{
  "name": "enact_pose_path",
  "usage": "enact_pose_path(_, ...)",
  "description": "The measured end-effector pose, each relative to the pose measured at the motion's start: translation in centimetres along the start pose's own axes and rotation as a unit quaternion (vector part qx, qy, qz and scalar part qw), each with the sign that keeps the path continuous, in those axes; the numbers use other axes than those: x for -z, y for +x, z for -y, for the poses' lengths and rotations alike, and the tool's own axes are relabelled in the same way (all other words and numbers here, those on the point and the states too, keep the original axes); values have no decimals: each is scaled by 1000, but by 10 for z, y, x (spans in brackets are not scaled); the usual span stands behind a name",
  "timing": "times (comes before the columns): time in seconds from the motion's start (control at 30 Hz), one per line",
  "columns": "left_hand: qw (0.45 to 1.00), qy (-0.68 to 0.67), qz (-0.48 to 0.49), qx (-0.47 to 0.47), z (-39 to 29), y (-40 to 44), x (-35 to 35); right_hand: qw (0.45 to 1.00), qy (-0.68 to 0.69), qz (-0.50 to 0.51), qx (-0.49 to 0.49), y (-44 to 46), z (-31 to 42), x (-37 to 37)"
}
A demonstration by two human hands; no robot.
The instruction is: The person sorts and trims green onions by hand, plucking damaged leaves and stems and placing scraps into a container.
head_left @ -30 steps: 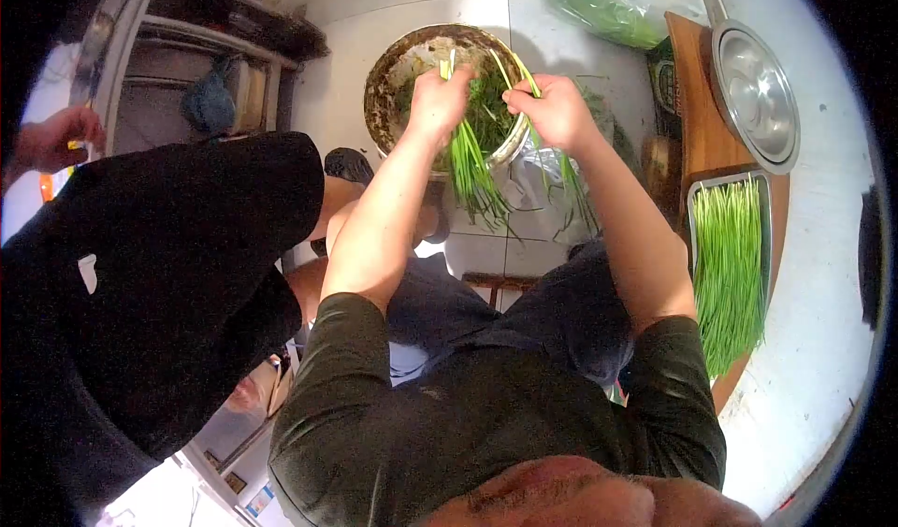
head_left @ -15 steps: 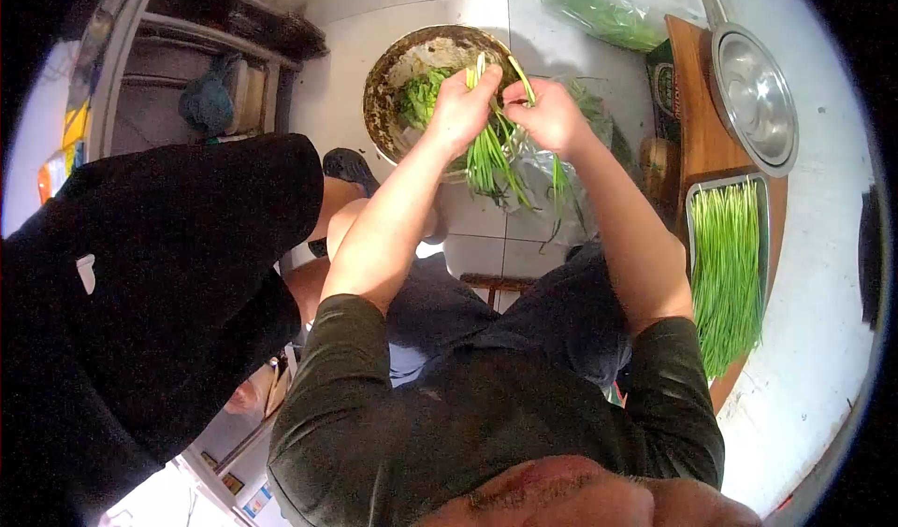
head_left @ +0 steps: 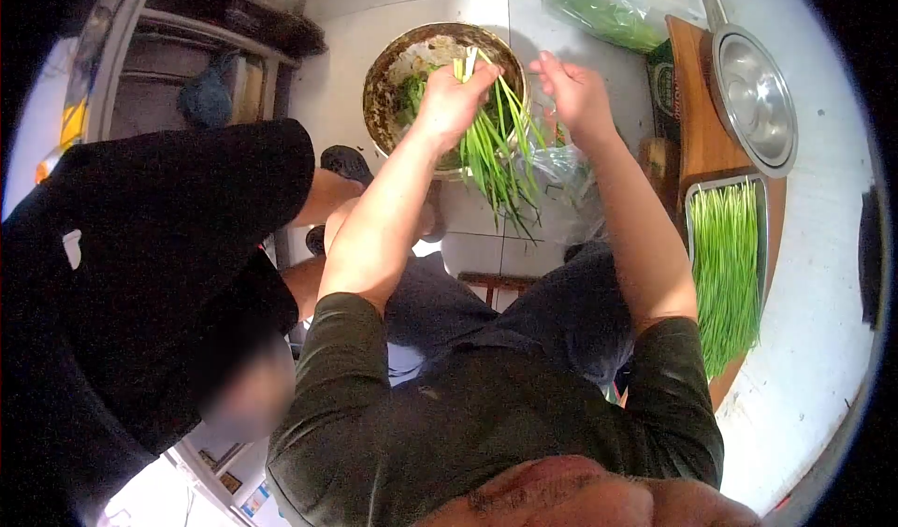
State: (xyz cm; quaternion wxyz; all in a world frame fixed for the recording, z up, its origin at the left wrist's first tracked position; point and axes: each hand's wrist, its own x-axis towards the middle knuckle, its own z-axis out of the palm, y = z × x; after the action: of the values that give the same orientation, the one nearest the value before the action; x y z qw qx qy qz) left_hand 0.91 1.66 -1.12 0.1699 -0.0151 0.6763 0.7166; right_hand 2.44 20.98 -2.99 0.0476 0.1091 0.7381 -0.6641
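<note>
My left hand (head_left: 453, 102) is closed round a bunch of garlic chives (head_left: 496, 158), pale stem ends up past the thumb and green leaves hanging down to the right. It is above a stained round basin (head_left: 376, 106) on the floor, which has green leafy scraps inside. To the right of the bunch, apart from it, my right hand (head_left: 577, 97) is raised with its fingers slightly bent and apart; nothing shows in it. Below the right hand lies a clear plastic bag (head_left: 566, 176) with some greens in it, partly hidden by my forearm.
On a wooden board (head_left: 697, 125) at the right are a metal tray of lined-up chives (head_left: 725, 265) and a steel bowl (head_left: 758, 97). A bag of greens (head_left: 599, 8) lies at the back. Close on my left is another person in black clothing (head_left: 168, 265).
My right hand has moved up and right, away from the bunch, and the chive stalk it held is now with the others in my left hand. The person on the left has shifted slightly.
</note>
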Motion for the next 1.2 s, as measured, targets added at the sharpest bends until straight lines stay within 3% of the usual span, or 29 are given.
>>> enact_pose_path(0.07,1000,15,0,-7,-1,1,-2,999,1,12,49,-8,6,-7)
enact_pose_path(0.1,1000,15,5,-4,-1,1,-2,988,71,41,135,-7,0,-17)
enact_pose_path(0.2,1000,16,5,-21,-5,-2,-7,986,97,108,87,-10,-7,-23)
enact_pose_path(0.3,993,102,-3,-59,-5,-3,-6,991,31,82,101,-7,-10,-22)
enact_pose_path(0.5,981,188,-42,-25,-3,1,-5,990,-68,48,111,-16,1,-22)
enact_pose_path(0.6,982,183,-44,-9,-5,-1,-6,984,-112,35,135,-19,4,-21)
enact_pose_path(0.73,997,39,-66,25,-4,4,0,969,-195,-19,150,-22,13,-16)
enact_pose_path(0.87,986,-20,-163,9,-9,11,18,980,-129,-23,153,-10,-4,-11)
enact_pose_path(0.97,974,31,-223,0,-13,15,26,991,-84,-10,108,-12,0,-10)
enact_pose_path(1.1,976,103,-190,-1,-11,8,7,996,-10,34,84,-4,-11,-17)
enact_pose_path(1.2,990,107,-76,-59,-6,-2,-6,996,-9,71,58,-10,0,-22)
